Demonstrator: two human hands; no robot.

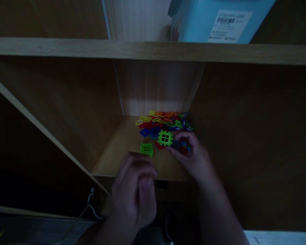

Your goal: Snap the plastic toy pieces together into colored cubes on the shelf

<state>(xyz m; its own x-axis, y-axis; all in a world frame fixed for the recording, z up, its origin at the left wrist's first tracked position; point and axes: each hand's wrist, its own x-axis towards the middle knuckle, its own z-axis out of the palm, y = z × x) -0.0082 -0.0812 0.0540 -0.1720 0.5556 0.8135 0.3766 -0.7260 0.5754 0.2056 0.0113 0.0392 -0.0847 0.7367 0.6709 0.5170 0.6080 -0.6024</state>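
Note:
My right hand [194, 156] pinches a light-green square building block [165, 138] between thumb and fingers; the block has notched edges and a window-like grid. Nearer to me, my left hand [135, 190] is curled with the thumb along the bent fingers, and whatever may be inside it is hidden. Just beyond its knuckles is another green block [146, 149], with a similar grid. Behind both hands, a heap of plastic blocks [165, 119] in red, yellow, orange, blue and green lies on the shelf floor. A few red and blue pieces show partly behind my right fingers.
The wooden cubby's floor [112, 158] is bounded by side panels and a back wall. Above runs a shelf edge [142, 50], bearing a light-blue bin [196, 23] with a white label. A pale cable [88, 204] hangs at lower left.

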